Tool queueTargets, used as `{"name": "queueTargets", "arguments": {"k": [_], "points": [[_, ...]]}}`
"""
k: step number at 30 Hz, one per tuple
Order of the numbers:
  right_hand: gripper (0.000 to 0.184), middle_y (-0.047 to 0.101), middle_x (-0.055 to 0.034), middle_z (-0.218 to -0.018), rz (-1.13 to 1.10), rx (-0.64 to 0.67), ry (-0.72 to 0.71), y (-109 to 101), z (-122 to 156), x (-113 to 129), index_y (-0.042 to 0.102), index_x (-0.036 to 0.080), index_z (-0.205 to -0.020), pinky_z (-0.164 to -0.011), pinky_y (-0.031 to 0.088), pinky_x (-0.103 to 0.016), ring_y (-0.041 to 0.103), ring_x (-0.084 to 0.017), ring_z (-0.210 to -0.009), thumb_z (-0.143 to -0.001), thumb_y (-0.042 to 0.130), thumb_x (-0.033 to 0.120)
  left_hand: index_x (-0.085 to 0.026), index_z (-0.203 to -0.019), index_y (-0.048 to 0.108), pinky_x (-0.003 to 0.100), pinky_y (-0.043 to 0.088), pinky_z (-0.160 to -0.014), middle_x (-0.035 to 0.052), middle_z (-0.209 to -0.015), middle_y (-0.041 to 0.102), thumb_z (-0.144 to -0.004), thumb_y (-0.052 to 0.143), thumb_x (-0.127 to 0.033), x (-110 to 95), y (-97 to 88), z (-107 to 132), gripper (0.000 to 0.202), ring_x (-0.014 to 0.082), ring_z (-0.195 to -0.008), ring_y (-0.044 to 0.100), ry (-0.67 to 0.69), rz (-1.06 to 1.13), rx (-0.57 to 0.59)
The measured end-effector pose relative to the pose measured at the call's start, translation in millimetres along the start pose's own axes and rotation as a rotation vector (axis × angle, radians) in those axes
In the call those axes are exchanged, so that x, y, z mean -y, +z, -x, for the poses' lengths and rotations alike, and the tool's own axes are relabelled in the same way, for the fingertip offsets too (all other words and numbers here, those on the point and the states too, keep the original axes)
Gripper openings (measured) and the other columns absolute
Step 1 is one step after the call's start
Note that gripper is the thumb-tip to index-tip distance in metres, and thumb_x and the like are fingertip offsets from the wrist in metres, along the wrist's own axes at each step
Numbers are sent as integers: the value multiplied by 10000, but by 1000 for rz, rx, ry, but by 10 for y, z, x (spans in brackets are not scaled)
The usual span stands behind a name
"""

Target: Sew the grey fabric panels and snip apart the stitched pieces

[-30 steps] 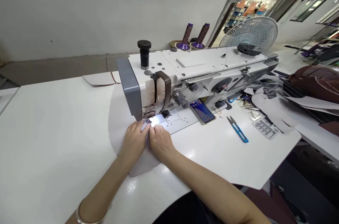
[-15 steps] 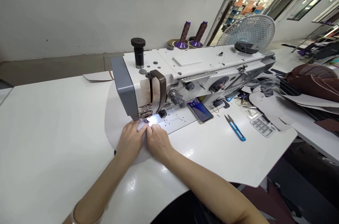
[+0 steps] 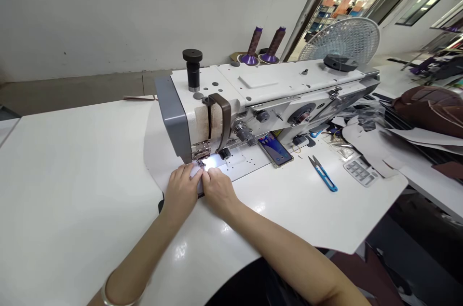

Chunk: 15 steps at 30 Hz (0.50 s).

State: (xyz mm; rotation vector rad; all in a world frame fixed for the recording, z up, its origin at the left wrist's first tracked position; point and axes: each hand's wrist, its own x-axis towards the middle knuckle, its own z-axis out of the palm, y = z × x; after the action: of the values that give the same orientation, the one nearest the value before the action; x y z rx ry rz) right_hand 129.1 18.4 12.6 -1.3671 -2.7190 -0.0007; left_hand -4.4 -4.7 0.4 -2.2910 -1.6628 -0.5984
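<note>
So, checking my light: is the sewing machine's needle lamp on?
On: a bright white glow falls on the needle plate beside the presser foot.

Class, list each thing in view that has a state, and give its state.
pale sheet: flat on the table, running to the presser foot
left hand: pressing on the pale sheet
right hand: pressing the pale sheet beside the needle
sewing light: on
phone: screen lit, lying face up
thread snips: lying on the table
thread cones: upright on stands
</note>
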Motion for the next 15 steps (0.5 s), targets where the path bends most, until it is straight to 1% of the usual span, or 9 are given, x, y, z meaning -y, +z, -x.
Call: {"name": "queueTargets", "arguments": {"k": [3, 5, 8, 11, 15], "points": [[161, 521, -79, -760, 4, -38, -36, 12, 0, -14, 549, 139, -837, -535, 340, -282, 449, -198, -688, -825, 426, 35, -153, -904, 652, 341, 420, -687, 103, -929, 631, -807, 466, -62, -71, -19, 4, 229, 243, -837, 519, -10, -11, -10], [150, 525, -82, -770, -1, -57, -51, 23, -1, -25, 551, 138, -838, -544, 339, -285, 448, -200, -695, -821, 438, 42, -145, -863, 642, 340, 411, -669, 104, -905, 635, -796, 459, -47, -101, -24, 7, 219, 240, -812, 521, -8, -39, -2], [145, 530, -80, -779, -23, -65, -36, 52, -10, -42, 558, 134, -877, -550, 336, -284, 450, -201, -706, -836, 441, 59, -146, -895, 630, 343, 417, -691, 107, -947, 639, -804, 451, -59, -87, -19, 3, 219, 246, -856, 531, -15, -60, 10], [154, 538, -81, -804, -42, -47, -18, 79, -20, -57, 561, 132, -915, -549, 334, -279, 457, -200, -729, -859, 432, 70, -138, -939, 624, 349, 431, -735, 119, -1007, 636, -823, 433, -76, -37, -7, -4, 232, 253, -915, 538, -12, -47, 18], [151, 549, -86, -850, -52, -33, -20, 69, -16, -63, 560, 139, -940, -563, 338, -277, 463, -199, -766, -885, 427, 92, -86, -1017, 614, 395, 432, -845, 158, -1073, 626, -831, 406, -72, -30, 16, 8, 280, 281, -994, 534, 11, -93, 17]]}}
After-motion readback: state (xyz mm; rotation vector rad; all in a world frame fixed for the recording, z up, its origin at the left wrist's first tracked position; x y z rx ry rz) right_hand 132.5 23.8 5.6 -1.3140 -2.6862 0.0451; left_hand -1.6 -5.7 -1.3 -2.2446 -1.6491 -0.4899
